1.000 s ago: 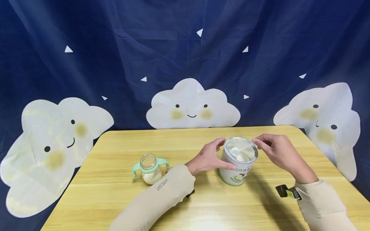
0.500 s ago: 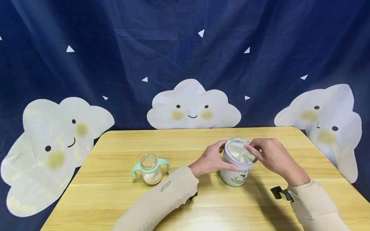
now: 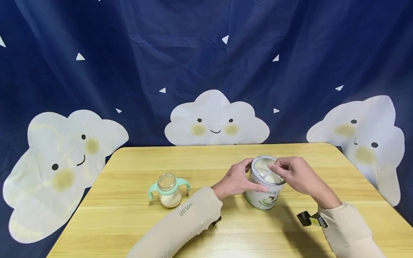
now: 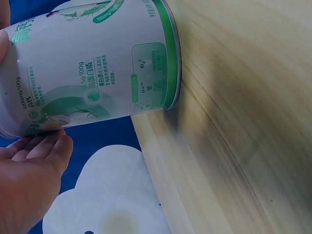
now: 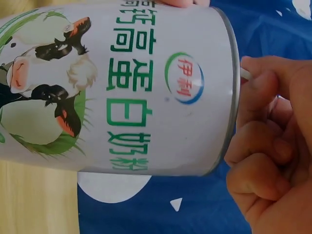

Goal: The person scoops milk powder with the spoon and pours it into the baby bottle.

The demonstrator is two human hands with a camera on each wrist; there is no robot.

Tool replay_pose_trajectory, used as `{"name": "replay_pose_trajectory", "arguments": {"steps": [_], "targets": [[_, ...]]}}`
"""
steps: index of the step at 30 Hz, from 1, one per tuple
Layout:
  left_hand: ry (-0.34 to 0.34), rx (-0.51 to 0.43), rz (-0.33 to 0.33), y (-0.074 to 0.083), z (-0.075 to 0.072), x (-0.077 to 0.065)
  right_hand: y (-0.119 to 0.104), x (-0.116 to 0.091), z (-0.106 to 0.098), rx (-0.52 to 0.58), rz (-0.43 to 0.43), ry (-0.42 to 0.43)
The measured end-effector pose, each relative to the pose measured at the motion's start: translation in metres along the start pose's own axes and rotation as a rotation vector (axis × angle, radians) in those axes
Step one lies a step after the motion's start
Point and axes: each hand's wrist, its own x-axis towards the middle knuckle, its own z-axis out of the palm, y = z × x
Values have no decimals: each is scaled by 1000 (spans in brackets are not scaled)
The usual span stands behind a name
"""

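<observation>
A white and green milk powder can (image 3: 262,199) stands unlidded on the table, its printed cow facing the right wrist camera. My left hand (image 3: 235,182) holds the can from the left, thumb across the front and fingers behind. In the left wrist view, fingertips (image 4: 59,148) touch its side. Over the rim, my right hand (image 3: 298,175) pinches the handle of a white scoop (image 3: 267,174), whose bowl is hidden down in the pale powder. The right wrist view shows only a bit of the scoop handle (image 5: 245,74) between thumb and forefinger, the other fingers curled.
A clear baby bottle (image 3: 170,197) with mint-green handles stands uncapped to the left, pale powder inside, close to my left sleeve (image 3: 180,222). The wooden table (image 3: 135,161) ends at a dark blue curtain (image 3: 180,53) with white clouds.
My right hand has moved left and over the can's mouth, bringing the scoop down into the powder. My left hand keeps its hold on the can. The bottle stays put.
</observation>
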Motion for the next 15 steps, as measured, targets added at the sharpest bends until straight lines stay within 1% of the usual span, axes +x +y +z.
{"name": "replay_pose_trajectory", "arguments": {"steps": [5,9,12,15], "targets": [[-5,-6,16,-1,0,0,10,0,-8,46,164,70],[-9,-1,22,-2,0,1,22,-2,-16,102,280,115],[-11,-5,18,-2,0,1,30,-5,-22,155,348,127],[-12,-12,8,-2,0,1,37,-7,-25,214,394,132]]}}
